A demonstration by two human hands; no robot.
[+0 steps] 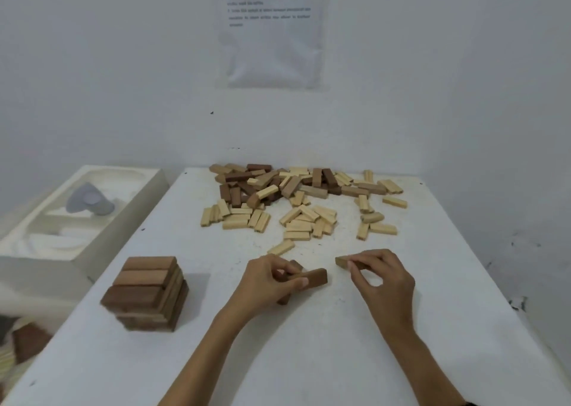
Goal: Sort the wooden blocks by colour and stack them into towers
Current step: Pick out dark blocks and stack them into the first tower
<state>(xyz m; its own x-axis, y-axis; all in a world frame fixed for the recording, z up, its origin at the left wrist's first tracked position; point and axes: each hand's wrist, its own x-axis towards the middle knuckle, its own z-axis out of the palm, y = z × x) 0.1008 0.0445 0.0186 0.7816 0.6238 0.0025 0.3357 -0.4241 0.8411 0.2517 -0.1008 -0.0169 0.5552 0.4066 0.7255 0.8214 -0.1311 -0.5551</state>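
In the lower middle of the frame, the left hand (272, 279) holds a brown block (313, 277) between the thumb and the curled fingers. The block lies almost level and points to the right. More dark pieces stick out above and below this hand, but it is not possible to tell how many.

Just to the right, the right hand (381, 279) pinches the end of a lighter brown block (343, 262) with thumb and fingertips. This block is low over the table (340, 343), and I cannot tell if it touches it.

At the lower left of the frame stands a tower (145, 294) of brown blocks, in crossed layers, well apart from both hands.

A loose pile of blocks (302, 198) lies in the middle of the frame at the far end of the table, dark ones mostly at the back left and pale ones in front. One pale block (281, 247) lies alone near the left hand.

A white foam box (123, 220) sits at the left, beside the table. A sheet of paper (272, 34) hangs on the wall at the top.
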